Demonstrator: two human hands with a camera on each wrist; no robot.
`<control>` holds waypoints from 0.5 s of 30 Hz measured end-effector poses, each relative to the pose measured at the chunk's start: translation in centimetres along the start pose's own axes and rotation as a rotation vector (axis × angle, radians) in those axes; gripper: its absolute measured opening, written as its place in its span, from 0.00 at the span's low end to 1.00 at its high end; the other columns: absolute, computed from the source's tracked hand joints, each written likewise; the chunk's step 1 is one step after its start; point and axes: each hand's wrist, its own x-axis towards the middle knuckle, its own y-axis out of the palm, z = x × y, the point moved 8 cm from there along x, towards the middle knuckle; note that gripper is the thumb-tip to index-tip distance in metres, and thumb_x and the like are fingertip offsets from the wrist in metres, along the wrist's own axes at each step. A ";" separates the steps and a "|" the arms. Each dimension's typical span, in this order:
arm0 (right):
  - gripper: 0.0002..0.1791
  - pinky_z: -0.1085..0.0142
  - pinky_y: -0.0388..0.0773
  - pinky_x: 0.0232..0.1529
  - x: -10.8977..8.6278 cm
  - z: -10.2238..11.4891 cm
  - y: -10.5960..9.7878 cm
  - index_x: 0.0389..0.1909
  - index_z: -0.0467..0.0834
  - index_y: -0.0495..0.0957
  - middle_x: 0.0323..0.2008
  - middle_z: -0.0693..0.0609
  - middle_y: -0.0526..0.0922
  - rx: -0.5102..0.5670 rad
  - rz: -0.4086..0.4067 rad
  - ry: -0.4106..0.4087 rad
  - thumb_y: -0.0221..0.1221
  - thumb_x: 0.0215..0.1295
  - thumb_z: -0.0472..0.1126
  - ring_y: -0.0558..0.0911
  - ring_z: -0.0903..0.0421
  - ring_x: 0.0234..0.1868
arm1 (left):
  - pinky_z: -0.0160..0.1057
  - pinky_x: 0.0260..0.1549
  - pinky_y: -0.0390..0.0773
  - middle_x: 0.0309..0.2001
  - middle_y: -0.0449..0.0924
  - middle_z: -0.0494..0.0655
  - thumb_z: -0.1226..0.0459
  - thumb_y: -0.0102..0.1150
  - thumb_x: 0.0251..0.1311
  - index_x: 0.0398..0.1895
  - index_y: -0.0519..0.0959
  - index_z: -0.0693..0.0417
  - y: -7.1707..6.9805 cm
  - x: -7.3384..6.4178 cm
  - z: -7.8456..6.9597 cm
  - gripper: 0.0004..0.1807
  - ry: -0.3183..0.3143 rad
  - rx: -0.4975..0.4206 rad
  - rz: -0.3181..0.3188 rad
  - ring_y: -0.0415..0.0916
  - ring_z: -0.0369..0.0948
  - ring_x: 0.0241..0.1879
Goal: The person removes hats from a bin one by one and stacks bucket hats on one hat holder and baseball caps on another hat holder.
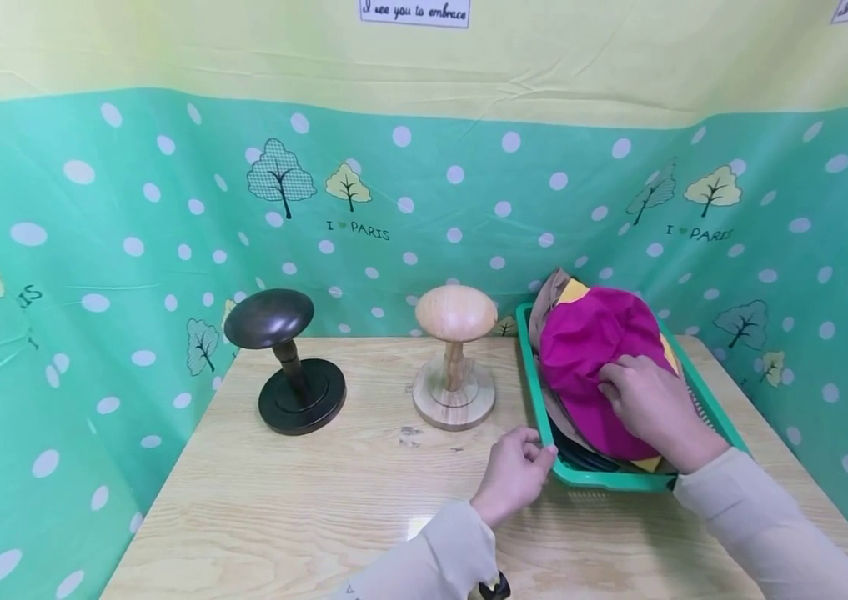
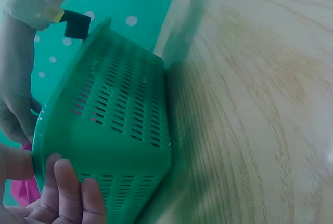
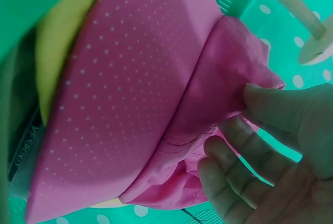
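Observation:
A magenta cap (image 1: pixel 596 358) lies on top of the pile in a green plastic basket (image 1: pixel 532 375), its brim toward the near end. My right hand (image 1: pixel 644 404) pinches the cap's fabric between thumb and fingers. White dots cover the brim (image 3: pixel 130 78) in the right wrist view. At the basket's near left corner my left hand (image 1: pixel 517 467) grips the rim, thumb over the edge and fingers on the outer wall (image 2: pixel 109 104). Beneath the magenta cap show yellow cloth (image 3: pixel 62 31) and a beige hat (image 1: pixel 541 308); the rest of the pile is hidden.
A pale wooden hat stand (image 1: pixel 456 312) stands left of the basket, and a dark one (image 1: pixel 269 319) farther left. Both rest on the wooden table (image 1: pixel 303 508). A green and yellow patterned curtain (image 1: pixel 461 208) hangs behind and along both sides.

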 end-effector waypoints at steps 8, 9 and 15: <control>0.03 0.54 0.75 0.29 0.0 0.0 -0.4 0.30 0.42 0.82 0.25 0.51 0.80 0.001 -0.029 -0.008 0.66 0.55 0.34 0.73 0.51 0.28 | 0.32 0.18 0.73 0.20 0.78 0.41 0.64 0.58 0.64 0.48 0.74 0.64 0.3 -0.1 0.1 0.14 -0.026 -0.041 0.009 0.74 0.34 0.17; 0.03 0.54 0.75 0.28 0.0 0.0 -0.5 0.30 0.42 0.82 0.25 0.51 0.79 -0.001 -0.028 -0.007 0.66 0.55 0.34 0.73 0.51 0.27 | 0.32 0.18 0.73 0.20 0.78 0.41 0.64 0.58 0.64 0.48 0.74 0.64 0.3 -0.1 0.2 0.14 -0.034 -0.046 0.005 0.75 0.34 0.17; 0.03 0.53 0.76 0.25 0.2 -0.2 -1.1 0.31 0.42 0.82 0.24 0.52 0.78 -0.001 0.007 0.018 0.66 0.56 0.35 0.74 0.51 0.27 | 0.32 0.17 0.73 0.20 0.78 0.40 0.64 0.58 0.63 0.48 0.74 0.64 0.4 0.0 0.4 0.14 -0.050 -0.062 -0.002 0.74 0.34 0.17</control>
